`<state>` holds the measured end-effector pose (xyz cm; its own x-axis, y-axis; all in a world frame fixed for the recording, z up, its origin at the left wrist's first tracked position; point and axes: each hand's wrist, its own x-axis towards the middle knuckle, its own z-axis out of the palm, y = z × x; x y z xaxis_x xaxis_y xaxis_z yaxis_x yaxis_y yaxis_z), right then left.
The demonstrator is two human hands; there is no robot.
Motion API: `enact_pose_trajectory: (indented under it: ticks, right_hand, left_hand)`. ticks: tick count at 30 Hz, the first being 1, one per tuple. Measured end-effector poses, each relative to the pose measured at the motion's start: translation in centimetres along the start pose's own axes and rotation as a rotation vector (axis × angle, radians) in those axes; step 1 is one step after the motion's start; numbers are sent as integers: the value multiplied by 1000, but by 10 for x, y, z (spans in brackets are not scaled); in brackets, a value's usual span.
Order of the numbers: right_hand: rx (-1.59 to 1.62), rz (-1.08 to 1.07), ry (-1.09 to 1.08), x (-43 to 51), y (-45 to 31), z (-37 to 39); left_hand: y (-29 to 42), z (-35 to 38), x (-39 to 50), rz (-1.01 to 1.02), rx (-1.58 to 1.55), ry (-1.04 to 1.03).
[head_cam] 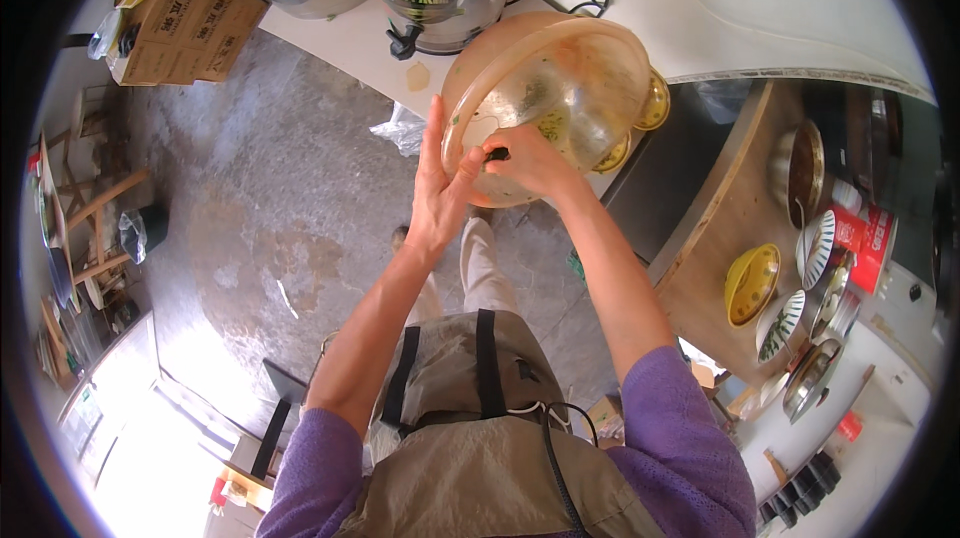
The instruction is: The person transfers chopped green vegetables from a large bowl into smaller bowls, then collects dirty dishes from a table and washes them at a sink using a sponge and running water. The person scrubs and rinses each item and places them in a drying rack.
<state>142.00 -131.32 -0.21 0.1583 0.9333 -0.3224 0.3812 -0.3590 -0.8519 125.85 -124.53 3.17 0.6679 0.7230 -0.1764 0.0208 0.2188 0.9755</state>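
Observation:
A large pinkish, translucent basin is tilted with its mouth towards me, at the counter's edge. Inside lie chopped green bits and what looks like a little yellowish liquid. My left hand supports the near left rim, its thumb on the inner side. Over the near rim, my right hand is closed around a dark object, perhaps a utensil's handle; the rest of it is hidden. Two yellow patterned bowls, one at the right and one lower, show partly behind the basin.
A steel pot with a tap stands behind the basin on the white counter. To the right, a wooden board bears a yellow bowl and several dishes. A cardboard box is at upper left; a plastic bag hangs near the counter edge.

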Motion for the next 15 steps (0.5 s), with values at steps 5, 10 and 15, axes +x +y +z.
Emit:
enact_pose_trajectory:
  ticks: [5,10,15]
  right_hand:
    - [386,146,-54,-6,9,-4]
    - [832,270,280,-36,24,-41]
    - [941,57,906,-70,74,-90]
  left_hand:
    - [-5,4,8,-152,-141,-9]
    - [-17,4,23,-127,-171,-4]
    - [-33,-6,38,-38,14,59]
